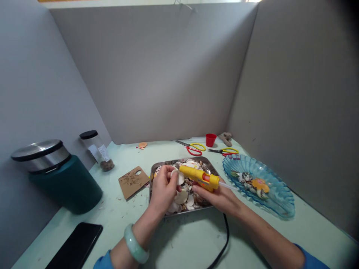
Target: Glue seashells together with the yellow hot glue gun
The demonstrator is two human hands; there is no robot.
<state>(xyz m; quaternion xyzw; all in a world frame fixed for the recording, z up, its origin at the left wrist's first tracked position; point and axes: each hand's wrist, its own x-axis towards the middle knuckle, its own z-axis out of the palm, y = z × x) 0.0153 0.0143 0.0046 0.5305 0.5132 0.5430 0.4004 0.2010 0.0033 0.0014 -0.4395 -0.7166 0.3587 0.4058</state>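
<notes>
The left hand (164, 188) pinches a pale flat disc (181, 180) between thumb and fingers; it looks light, stiff and perhaps brittle, so a gentle hold at the edge should suit. Below both hands sits a metal tray (196, 210) of loose, probably slick shell-like pieces (190, 200). The yellow glue gun (198, 176), nose near the disc, seems light and rigid; the right hand (218, 200) grasps its handle, sensibly behind the possibly hot tip.
</notes>
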